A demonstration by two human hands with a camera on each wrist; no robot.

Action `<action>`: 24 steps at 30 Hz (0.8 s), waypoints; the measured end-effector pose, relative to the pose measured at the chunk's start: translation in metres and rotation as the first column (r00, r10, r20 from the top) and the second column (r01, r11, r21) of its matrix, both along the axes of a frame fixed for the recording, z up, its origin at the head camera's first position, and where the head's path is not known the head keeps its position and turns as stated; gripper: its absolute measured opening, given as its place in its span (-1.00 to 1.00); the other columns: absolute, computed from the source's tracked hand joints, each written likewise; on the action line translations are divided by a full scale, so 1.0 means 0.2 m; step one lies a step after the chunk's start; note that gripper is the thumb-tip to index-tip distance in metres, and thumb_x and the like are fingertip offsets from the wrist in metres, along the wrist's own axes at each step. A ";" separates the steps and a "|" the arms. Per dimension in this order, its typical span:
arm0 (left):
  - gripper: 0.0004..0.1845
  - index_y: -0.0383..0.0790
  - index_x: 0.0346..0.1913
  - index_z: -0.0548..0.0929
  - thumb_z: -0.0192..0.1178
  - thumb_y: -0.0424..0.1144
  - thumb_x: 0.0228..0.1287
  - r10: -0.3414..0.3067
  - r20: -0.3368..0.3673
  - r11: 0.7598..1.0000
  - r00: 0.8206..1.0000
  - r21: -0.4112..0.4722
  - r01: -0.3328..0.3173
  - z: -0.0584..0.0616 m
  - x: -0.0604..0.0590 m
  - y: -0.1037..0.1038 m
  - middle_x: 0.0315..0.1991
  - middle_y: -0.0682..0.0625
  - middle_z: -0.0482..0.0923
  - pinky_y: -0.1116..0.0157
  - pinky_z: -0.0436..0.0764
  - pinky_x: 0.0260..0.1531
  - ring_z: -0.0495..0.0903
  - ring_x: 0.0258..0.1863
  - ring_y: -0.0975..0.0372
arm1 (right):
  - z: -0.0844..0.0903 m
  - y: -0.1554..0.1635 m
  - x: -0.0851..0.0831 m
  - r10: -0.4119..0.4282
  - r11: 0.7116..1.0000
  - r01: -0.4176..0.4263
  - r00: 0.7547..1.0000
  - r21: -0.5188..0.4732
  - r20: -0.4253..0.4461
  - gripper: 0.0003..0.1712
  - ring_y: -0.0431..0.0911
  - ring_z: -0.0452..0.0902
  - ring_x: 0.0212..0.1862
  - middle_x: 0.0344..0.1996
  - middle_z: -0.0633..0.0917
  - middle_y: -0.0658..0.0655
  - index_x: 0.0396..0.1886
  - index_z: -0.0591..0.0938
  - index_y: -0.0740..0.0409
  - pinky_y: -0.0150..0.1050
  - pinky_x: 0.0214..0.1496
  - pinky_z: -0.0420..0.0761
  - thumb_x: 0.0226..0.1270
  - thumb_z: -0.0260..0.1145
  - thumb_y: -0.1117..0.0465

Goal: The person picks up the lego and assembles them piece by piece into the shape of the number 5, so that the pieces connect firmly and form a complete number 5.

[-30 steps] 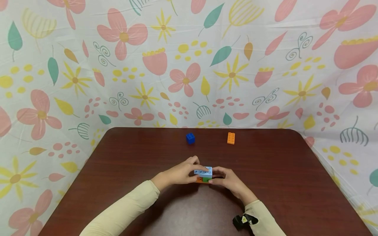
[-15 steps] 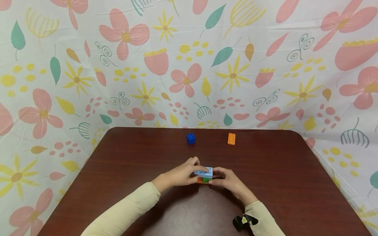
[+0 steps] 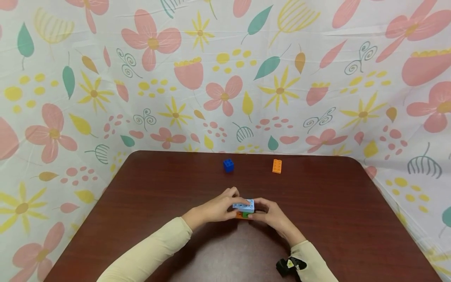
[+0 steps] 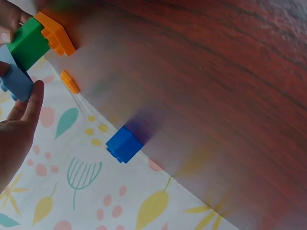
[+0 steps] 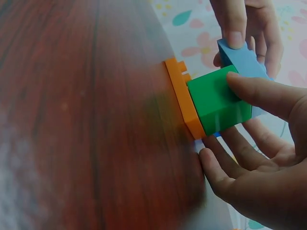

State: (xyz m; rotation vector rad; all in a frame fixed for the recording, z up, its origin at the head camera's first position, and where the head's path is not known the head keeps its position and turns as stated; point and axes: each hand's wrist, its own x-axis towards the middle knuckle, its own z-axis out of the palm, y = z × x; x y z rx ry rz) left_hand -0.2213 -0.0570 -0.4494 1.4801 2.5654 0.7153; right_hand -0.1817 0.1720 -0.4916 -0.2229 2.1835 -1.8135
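A small stack of toy building bricks stands on the table between both hands. At its bottom lies a thin orange brick (image 5: 182, 100), with a green brick (image 5: 211, 103) on one part of its studs. The light blue brick (image 3: 245, 206) lies across the top, looking slightly tilted against the green one in the right wrist view. My left hand (image 3: 216, 206) pinches the light blue brick, thumb on its near side and a finger over its studs. From the right, my right hand (image 3: 276, 219) holds the green brick, its thumb pressed to the near face; its other fingers reach behind.
Toward the back of the dark wooden table (image 3: 169, 176) sit a dark blue square brick (image 3: 228, 165) and, to its right, a flat orange brick (image 3: 277, 166). A flower-patterned cloth (image 3: 225, 129) hangs behind the table. A black camera (image 3: 290, 266) is strapped to the right wrist.
My right thumb has slid slightly left across the front of the green brick. The left hand keeps its hold; the head view has shifted a little.
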 end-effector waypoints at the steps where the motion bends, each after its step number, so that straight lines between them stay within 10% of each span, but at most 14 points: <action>1: -0.57 -0.03 0.21 0.57 0.21 -0.36 0.29 0.001 -0.002 1.000 1.000 -0.002 -0.001 0.00 0.00 0.00 -0.14 0.03 0.33 0.46 0.35 -0.25 0.27 -0.20 0.25 | 0.00 0.00 0.00 0.000 1.000 0.000 1.000 -0.007 -0.004 -0.44 0.09 0.52 0.11 0.06 0.58 0.23 0.17 0.51 0.27 -0.16 -0.02 0.61 0.20 0.43 0.20; 14: -0.60 0.02 0.24 0.54 0.17 -0.28 0.36 0.051 -0.029 0.997 0.998 -0.053 -0.053 0.01 0.03 0.01 -0.06 0.00 0.35 0.48 0.42 -0.20 0.31 -0.14 0.25 | -0.01 -0.02 0.00 -0.009 1.000 0.009 1.000 -0.007 -0.020 -0.46 0.02 0.55 0.00 0.01 0.63 0.17 0.15 0.56 0.14 -0.15 -0.12 0.60 0.18 0.45 0.13; 24: -0.72 -0.11 0.13 0.62 0.12 -0.25 0.41 -0.040 0.145 0.992 0.989 0.123 0.022 0.01 -0.10 -0.01 0.03 0.02 0.42 0.31 0.53 -0.12 0.41 -0.05 0.24 | 0.01 -0.02 0.00 -0.007 1.000 0.006 1.000 -0.027 -0.018 -0.45 -0.02 0.58 -0.07 -0.05 0.65 0.18 0.14 0.55 0.23 -0.12 -0.14 0.61 0.17 0.45 0.15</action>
